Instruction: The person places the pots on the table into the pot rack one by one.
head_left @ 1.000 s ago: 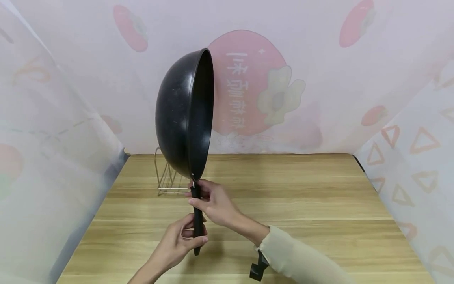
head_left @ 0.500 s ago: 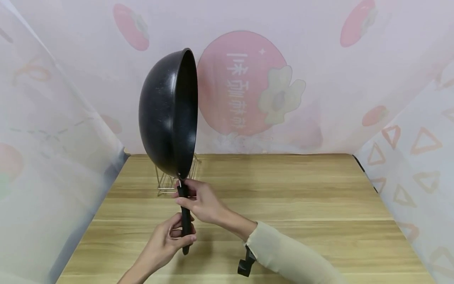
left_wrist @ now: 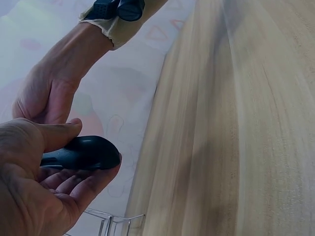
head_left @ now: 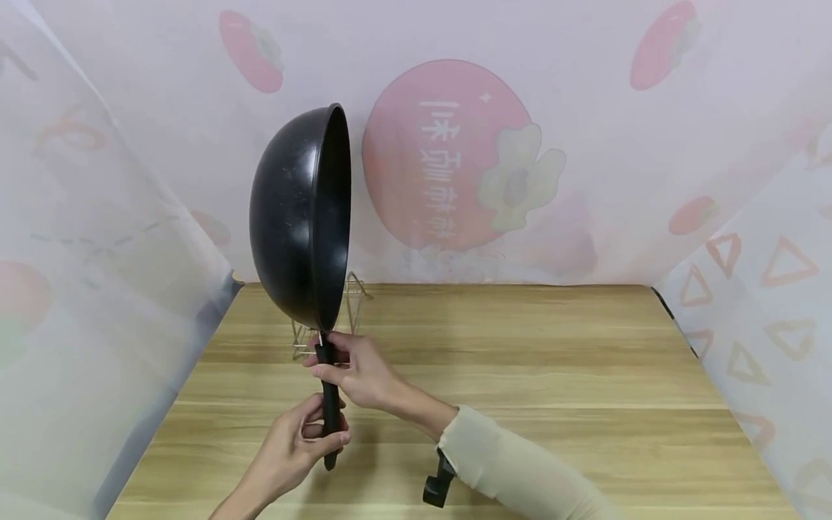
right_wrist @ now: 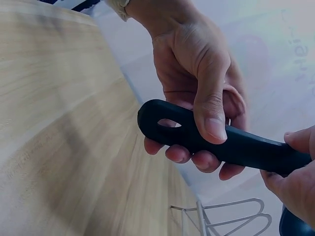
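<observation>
A black wok (head_left: 286,217) stands on edge in the air in the head view, its bowl up, its open side to the right and its handle (head_left: 331,412) pointing down. My left hand (head_left: 289,444) grips the lower end of that handle. Just under the bowl, my right hand (head_left: 364,372) pinches the handle's upper part between thumb and fingers. In the right wrist view, the left thumb presses along the black grip (right_wrist: 256,147) near its hanging hole, with the fingertips curled beneath. The wok's inner side is mostly hidden.
Behind the wok, a wire rack (head_left: 354,296) stands on the wooden table (head_left: 520,361), partly covered by the bowl and right hand. Printed cloth walls (head_left: 585,108) rise at the back and both sides. A black wrist mount (head_left: 438,484) hangs below the right sleeve.
The wok has moved left with both hands still on its handle, and the bowl now overlaps more of the rack. During the last half second it has shifted only slightly left and down.
</observation>
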{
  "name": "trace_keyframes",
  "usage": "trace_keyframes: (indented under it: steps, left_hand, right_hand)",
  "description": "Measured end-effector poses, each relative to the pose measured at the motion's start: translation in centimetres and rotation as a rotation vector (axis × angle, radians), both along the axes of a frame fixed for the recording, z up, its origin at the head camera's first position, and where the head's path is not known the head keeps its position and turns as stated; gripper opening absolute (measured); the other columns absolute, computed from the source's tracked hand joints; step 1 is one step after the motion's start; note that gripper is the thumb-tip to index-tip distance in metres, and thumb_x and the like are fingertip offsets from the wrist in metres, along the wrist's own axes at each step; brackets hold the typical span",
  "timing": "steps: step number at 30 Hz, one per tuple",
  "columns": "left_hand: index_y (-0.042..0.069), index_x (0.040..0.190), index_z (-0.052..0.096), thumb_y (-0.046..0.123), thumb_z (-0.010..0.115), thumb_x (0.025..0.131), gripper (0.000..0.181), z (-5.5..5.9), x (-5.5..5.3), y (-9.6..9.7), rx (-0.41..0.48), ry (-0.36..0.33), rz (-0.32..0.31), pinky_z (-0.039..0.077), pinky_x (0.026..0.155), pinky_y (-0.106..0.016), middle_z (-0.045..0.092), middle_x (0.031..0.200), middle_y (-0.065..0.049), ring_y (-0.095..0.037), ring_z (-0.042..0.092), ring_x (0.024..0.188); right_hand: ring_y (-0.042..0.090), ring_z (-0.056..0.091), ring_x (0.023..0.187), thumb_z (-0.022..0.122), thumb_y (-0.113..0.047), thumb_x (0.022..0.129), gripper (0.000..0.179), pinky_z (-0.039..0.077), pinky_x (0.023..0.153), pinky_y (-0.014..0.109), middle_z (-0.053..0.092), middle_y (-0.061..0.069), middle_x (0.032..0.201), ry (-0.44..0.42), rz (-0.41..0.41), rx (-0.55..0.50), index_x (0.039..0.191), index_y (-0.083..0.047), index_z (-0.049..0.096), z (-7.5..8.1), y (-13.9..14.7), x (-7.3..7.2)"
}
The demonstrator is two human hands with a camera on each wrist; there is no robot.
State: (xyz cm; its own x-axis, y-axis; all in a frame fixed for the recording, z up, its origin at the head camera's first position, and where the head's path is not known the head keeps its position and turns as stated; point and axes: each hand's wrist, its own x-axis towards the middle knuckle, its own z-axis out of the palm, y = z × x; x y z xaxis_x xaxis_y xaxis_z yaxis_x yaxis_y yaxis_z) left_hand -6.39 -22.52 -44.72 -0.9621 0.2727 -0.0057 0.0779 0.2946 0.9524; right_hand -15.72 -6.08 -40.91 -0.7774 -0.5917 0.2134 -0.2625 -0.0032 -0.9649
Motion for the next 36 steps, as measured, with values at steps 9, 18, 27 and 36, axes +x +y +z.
trace_keyframes:
  steps: [9,18,27,36]
  left_hand:
    - [-0.006,0.122,0.059,0.009,0.079,0.095,0.037,-0.5,0.4,-0.4,-0.012,0.001,-0.005,0.063,0.073,-0.032,0.073,0.099,-0.013,-0.022,0.079,0.088]
    - [-0.007,0.124,0.059,0.009,0.078,0.096,0.037,-0.9,0.9,-0.8,-0.005,-0.046,-0.027,0.063,0.075,-0.031,0.073,0.101,-0.014,-0.023,0.079,0.088]
    - [-0.007,0.119,0.06,0.007,0.077,0.096,0.031,-1.2,0.7,-1.0,-0.006,-0.08,-0.027,0.063,0.076,-0.031,0.072,0.101,-0.016,-0.024,0.078,0.089]
    - [-0.01,0.122,0.059,0.007,0.077,0.097,0.035,-1.5,0.6,-1.1,0.013,-0.087,-0.06,0.063,0.075,-0.031,0.073,0.099,-0.018,-0.025,0.078,0.087]
  right_hand:
    - [0.012,0.077,0.104,0.071,-0.001,0.1,0.03,0.059,0.086,0.019,0.08,0.015,0.112,-0.073,-0.008,0.004,0.13,0.001,0.068,-0.8,-0.3,0.2]
    - [0.009,0.077,0.103,0.073,-0.006,0.1,0.031,0.059,0.088,0.02,0.081,0.008,0.111,-0.121,-0.007,-0.016,0.131,-0.003,0.069,-2.0,-0.3,0.6]
    - [0.014,0.076,0.108,0.072,-0.005,0.101,0.033,0.059,0.09,0.021,0.079,0.012,0.118,-0.169,0.004,-0.056,0.134,-0.001,0.068,-2.8,-0.4,0.6]
    - [0.011,0.076,0.107,0.071,-0.007,0.102,0.032,0.059,0.09,0.022,0.078,0.011,0.12,-0.159,0.014,-0.077,0.133,0.001,0.067,-3.9,-0.1,0.5]
